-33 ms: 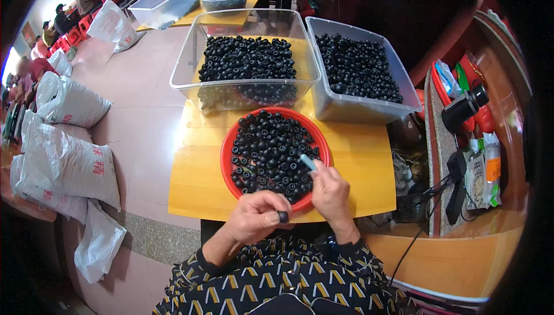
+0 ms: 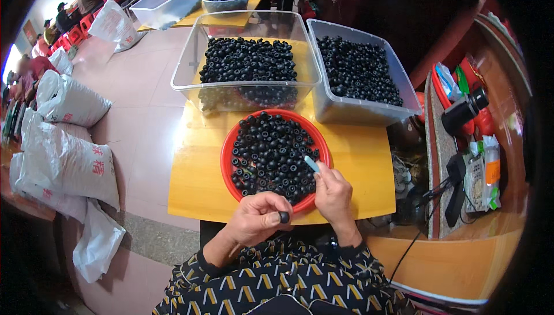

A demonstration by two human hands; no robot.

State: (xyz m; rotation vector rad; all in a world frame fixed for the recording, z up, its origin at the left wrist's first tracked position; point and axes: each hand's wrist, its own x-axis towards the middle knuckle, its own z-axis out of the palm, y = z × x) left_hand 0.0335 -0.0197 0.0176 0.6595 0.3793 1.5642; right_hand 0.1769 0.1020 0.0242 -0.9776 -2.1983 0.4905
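In front of me a red round basin [image 2: 228,162] holds many small black round pieces [image 2: 271,150], several showing a hole with a pale rim. Over its near rim, my left hand [image 2: 259,217] pinches one small black round piece [image 2: 284,217] between thumb and fingers. My right hand [image 2: 333,197] is closed around a short pale blue-grey stick-like tool [image 2: 312,164], whose upper end points out over the basin's right side. Its lower part is hidden in my fingers, so its exact kind cannot be told. The two hands are apart.
Behind the basin on the yellow table [image 2: 363,165] stand a clear plastic bin [image 2: 245,85] and a translucent bin [image 2: 369,110], both with black pieces. White sacks [image 2: 75,159] are stacked at left. A side counter at right carries a black cylinder [image 2: 464,109] and cables. People sit far left.
My right hand and the tool have shifted very slightly to the right. The left hand still pinches the black piece in nearly the same place.
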